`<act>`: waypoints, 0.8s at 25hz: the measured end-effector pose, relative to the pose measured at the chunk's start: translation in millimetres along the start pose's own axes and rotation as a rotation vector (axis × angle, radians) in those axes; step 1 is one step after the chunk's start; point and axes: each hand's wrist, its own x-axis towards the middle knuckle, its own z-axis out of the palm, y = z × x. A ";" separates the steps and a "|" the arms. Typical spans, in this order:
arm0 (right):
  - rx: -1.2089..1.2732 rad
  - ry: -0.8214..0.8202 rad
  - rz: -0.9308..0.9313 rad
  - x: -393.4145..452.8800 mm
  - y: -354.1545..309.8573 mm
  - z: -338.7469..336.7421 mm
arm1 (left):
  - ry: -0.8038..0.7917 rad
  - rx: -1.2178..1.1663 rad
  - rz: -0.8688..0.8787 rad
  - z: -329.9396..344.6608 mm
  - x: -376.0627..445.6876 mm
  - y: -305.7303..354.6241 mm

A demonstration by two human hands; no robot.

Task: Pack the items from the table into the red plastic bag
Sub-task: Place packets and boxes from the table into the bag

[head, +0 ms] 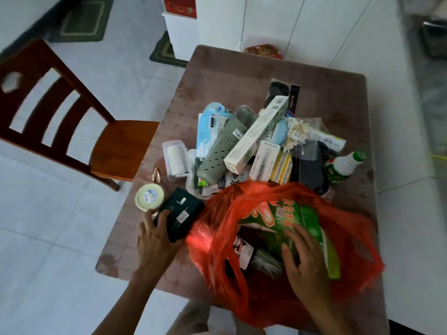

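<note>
Red plastic bag (278,257): near edge of the table (217,68), at about 5 o'clock from the pile; mouth gaping upward, presumably kept so for loading. Already holds a green packet (292,213) and some darker goods, too dim to name.

Right hand (306,259): inside the bag mouth, fingers spread flat on the green packet, gripping nothing; likely pressing the contents down to make room.

Left hand (157,240): at 9 o'clock of the bag, fingers curled round the near end of a dark box (180,213). Box touches the bag's left side, seemingly the next item to go in.

Round tub (149,197): pale lid, just beside the dark box at its 10 o'clock, untouched.

Pile, at 12 o'clock of the bag, still unpacked:
- long white carton (257,134), lying aslant on top
- grey-green perforated case (223,146), leaning under the carton
- clear box with a white roll (174,159), at the pile's 9 o'clock
- cotton swabs in a clear packet (296,134)
- green-and-white bottle (343,166), on its side at 3 o'clock

Judgement: packing is early; most goods remain on the table.

Chair (72,131): stands off the table's left side, at 9 o'clock.
</note>
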 end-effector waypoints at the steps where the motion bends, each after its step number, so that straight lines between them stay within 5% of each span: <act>1: -0.004 0.042 0.011 -4.5 3.6 -4.6 | 0.021 -0.028 -0.045 2.7 2.3 1.8; 7: 0.008 0.052 0.136 -44.0 54.1 -41.9 | 0.101 -0.238 -0.159 -14.4 -3.2 -10.5; 9: -0.056 -0.229 0.064 -61.0 75.8 -51.3 | 0.135 -0.393 -0.224 -43.0 -17.7 -25.5; 12: -0.329 -0.727 -0.088 -77.4 107.0 -56.2 | 0.084 -0.662 -0.084 -95.4 -54.8 -12.2; 14: -0.465 -0.762 -0.050 -74.9 125.1 -49.6 | 0.033 -0.847 0.064 -112.6 -74.3 33.9; 17: -0.460 -0.625 0.032 -63.6 117.0 -60.5 | -0.210 -0.905 0.333 -90.3 -92.3 113.2; 20: -0.349 -0.798 -0.090 -44.7 106.3 -105.1 | -0.616 -0.785 0.415 -16.2 -100.6 161.8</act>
